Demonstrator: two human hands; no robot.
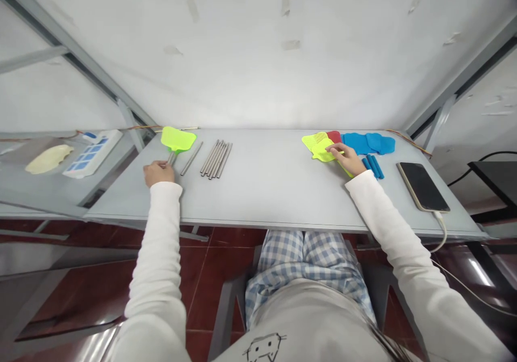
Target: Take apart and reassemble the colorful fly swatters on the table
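Fingers [161,163] on the left hand [158,174] were curled shut, and those on the right hand [350,161] were bent, maybe pinching; I couldn't tell. On the gray bench [270,189], the green swatter [177,139] was at the left, its metal stick [172,158] in the left fingers, and the yellow flap [322,151] was under the right fingers. Both flat parts looked light and bendy, best held by the neck, but the stick looked hard and slippery.

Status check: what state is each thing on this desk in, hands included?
Left hand: closed on metal rod
Green paddle: at that rod's end, joint unclear
Right hand: touching yellow paddle
Loose rods: grouped, one apart
Red paddle: partly covered
Blue paddles: flat, overlapping
Blue tubes: side by side
Phone: screen dark, cable plugged in
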